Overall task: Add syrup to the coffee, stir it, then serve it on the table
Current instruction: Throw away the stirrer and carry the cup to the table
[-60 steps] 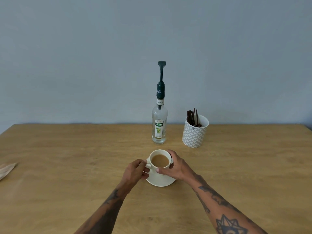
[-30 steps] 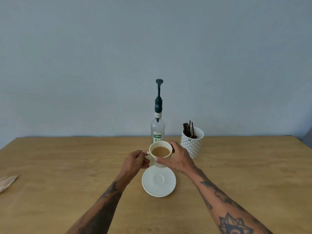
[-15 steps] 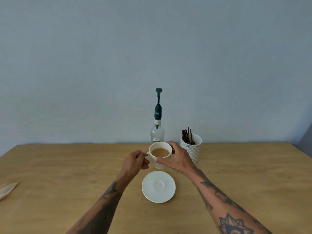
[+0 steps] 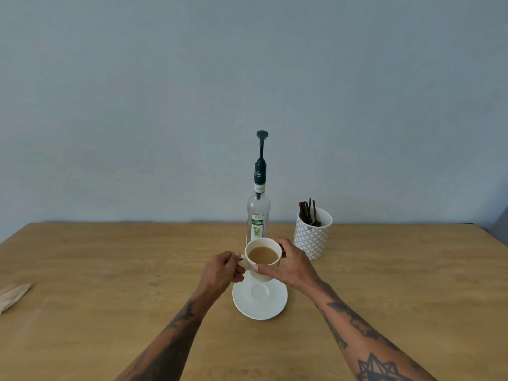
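Observation:
A white cup of milky coffee (image 4: 262, 257) hangs above its white saucer (image 4: 259, 299), lifted clear of it. My left hand (image 4: 222, 272) pinches the cup's handle on the left side. My right hand (image 4: 288, 266) wraps around the cup's right wall, thumb at the front. Right behind the cup stands a clear syrup bottle (image 4: 258, 215) with a tall dark green pump; its base is hidden by the cup. The saucer lies on the wooden table (image 4: 110, 270).
A white patterned pot (image 4: 312, 236) holding several dark stir sticks stands to the right of the bottle, close to my right hand. A brown paper scrap (image 4: 12, 295) lies at the table's left edge. A blue-grey wall runs behind the table.
The cup rose off the saucer in both hands and moved toward the bottle. The view tilted up and has now dropped back a little.

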